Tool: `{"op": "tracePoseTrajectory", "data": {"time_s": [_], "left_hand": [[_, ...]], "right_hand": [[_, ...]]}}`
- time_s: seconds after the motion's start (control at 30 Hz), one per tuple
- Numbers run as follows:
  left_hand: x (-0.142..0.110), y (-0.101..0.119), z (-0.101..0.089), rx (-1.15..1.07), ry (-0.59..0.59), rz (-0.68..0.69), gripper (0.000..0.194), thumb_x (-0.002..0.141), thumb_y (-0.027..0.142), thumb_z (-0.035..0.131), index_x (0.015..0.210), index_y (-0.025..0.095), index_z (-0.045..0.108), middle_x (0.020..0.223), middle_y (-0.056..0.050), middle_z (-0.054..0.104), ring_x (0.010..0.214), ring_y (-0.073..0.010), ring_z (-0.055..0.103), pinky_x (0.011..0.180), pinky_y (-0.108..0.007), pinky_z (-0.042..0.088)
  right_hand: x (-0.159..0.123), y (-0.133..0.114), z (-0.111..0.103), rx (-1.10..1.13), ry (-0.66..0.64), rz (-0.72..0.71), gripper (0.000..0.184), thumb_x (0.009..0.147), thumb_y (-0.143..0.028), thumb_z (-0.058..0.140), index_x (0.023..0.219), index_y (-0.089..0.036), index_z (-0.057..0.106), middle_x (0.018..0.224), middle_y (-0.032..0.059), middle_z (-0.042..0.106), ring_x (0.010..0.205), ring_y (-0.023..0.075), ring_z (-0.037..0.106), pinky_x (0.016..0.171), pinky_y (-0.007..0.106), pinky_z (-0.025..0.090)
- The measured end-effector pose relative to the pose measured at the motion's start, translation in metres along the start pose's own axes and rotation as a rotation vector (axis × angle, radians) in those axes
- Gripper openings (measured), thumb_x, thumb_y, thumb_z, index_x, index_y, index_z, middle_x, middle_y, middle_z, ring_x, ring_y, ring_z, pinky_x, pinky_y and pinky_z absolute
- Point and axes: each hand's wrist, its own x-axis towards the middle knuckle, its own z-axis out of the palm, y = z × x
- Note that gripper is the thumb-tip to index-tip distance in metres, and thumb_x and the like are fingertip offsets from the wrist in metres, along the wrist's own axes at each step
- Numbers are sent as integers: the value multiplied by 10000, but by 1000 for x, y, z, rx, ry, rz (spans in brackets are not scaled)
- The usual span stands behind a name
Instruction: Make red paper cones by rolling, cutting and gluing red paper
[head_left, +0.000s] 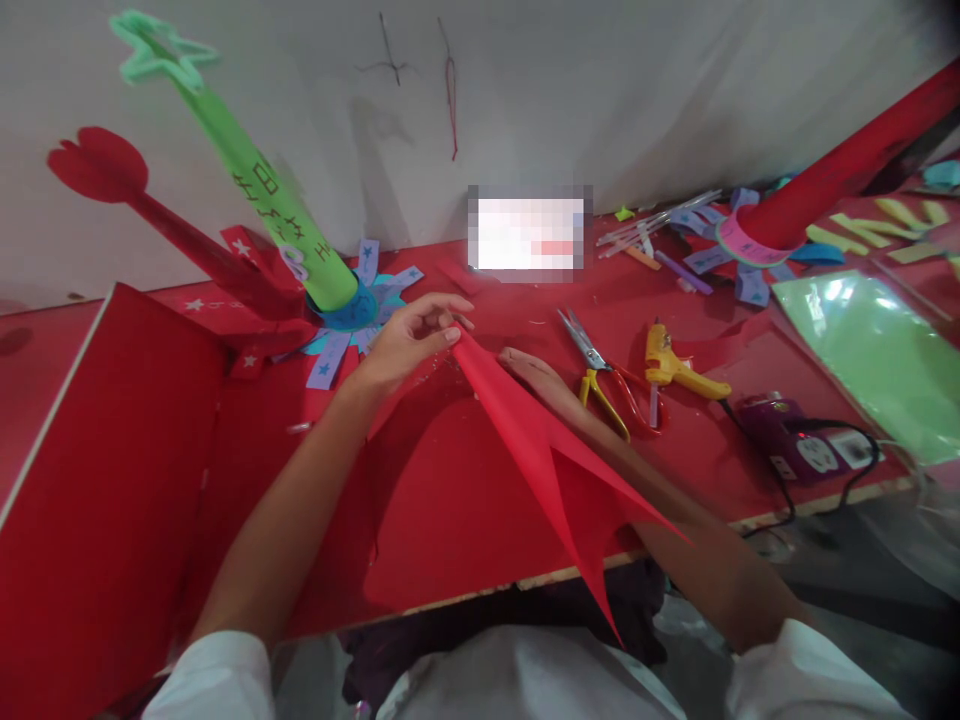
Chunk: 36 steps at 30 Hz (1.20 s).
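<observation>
A sheet of red paper (517,420), drawn to a narrow tip at the top and flaring into pointed corners below, hangs slanted above the table. My left hand (424,335) pinches its narrow tip between thumb and fingers. On the paper's right edge, just below that tip, my right hand (536,372) grips it, with some of its fingers hidden behind the sheet. To the right of that hand lie scissors (589,350), pliers or cutters with red and yellow handles (626,395), and a yellow hot glue gun (675,365).
A green paper tube (277,200) and a red paper flower (101,165) stand at left, by a red board (127,460). At right are a purple power box (802,440) with a cable, green sheets (870,350) and a red tube (847,165). The red table (442,520) meets a wall.
</observation>
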Motion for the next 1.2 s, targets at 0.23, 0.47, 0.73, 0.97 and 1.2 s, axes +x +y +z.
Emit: {"op": "tracePoseTrajectory", "data": {"time_s": [0.23,0.47,0.73,0.97,1.2], "left_hand": [[2,4,-4,160,12,-91,315,938,430,812,1181,231,787,911,-35,715,787,-132,621,735,-267,471],[0,9,2,58,33,-113,321,892,397,868,1162,242,789,860,-3,666,789,-106,629,750,-230,495],[1,13,4,-78,-8,33,327,873,402,890,1160,274,800,755,5,584,1097,-218,748,881,-273,579],[1,14,4,-98,-17,78,316,847,437,908,1115,298,813,745,16,481,1036,-217,738,864,-300,584],[0,17,8,-135,-10,102,318,824,473,921,1072,306,814,742,28,450,962,-198,735,915,-339,590]], "right_hand": [[7,5,-2,-265,58,-240,486,920,-638,702,707,-255,493,686,-46,447,668,153,409,651,315,347],[4,5,1,-370,108,-338,462,986,-610,624,742,-250,468,724,-40,439,702,157,406,677,318,355],[1,3,4,-196,39,-266,557,906,-707,690,723,-254,421,706,-53,365,646,141,331,594,289,303],[2,7,5,-116,45,-223,525,859,-670,752,727,-252,464,712,-47,397,663,142,368,593,274,322],[1,10,6,-12,130,-130,414,824,-611,781,746,-271,557,727,-28,442,709,165,453,640,268,393]]}}
